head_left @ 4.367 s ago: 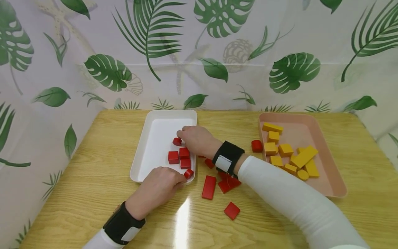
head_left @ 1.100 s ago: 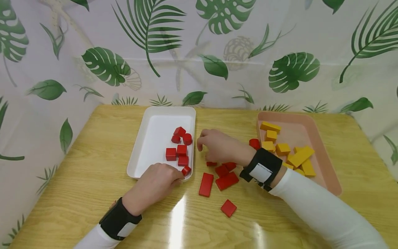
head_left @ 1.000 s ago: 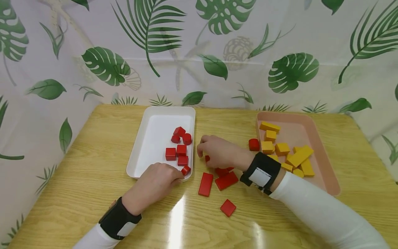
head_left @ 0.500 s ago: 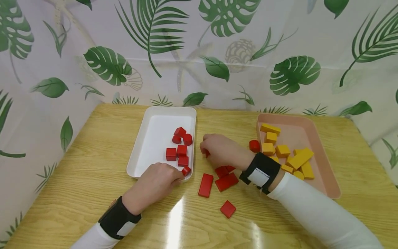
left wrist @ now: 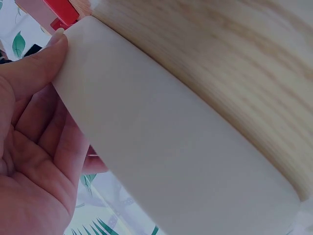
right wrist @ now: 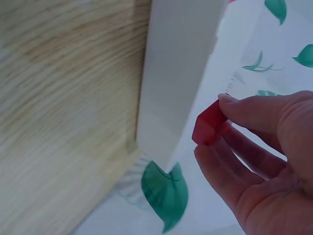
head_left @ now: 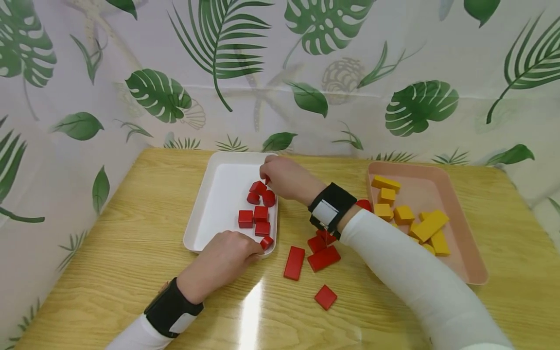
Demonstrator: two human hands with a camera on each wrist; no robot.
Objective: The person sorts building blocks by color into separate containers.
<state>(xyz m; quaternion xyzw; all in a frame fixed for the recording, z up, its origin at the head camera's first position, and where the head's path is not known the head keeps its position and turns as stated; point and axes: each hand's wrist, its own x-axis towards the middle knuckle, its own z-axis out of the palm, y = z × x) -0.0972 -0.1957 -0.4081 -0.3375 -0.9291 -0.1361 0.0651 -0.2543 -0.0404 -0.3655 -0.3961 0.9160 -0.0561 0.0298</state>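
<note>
My left hand (head_left: 223,260) stays at the near edge of the white tray (head_left: 218,194) and pinches its rim. The left wrist view has the thumb at the corner of the tray's outer wall (left wrist: 161,127), with the other fingers curled behind it. Over the tray's far right edge, my right hand (head_left: 290,180) holds a small red block. In the right wrist view that red block (right wrist: 210,125) sits between thumb and fingertips, just above the rim. Several red blocks (head_left: 261,214) lie along the tray's right side; one red piece (head_left: 266,242) is beside my left fingertips.
On the table right of the white tray lie loose red blocks, among them a flat rectangle (head_left: 294,263) and a square (head_left: 325,297). A pink tray (head_left: 463,243) with several yellow blocks (head_left: 430,226) stands at the right. A red block (head_left: 363,204) is beside it, partly hidden.
My right hand has left the tray, picked up a red block from the table pile, and come back left and up over the tray's edge with it. My left hand keeps its place.
</note>
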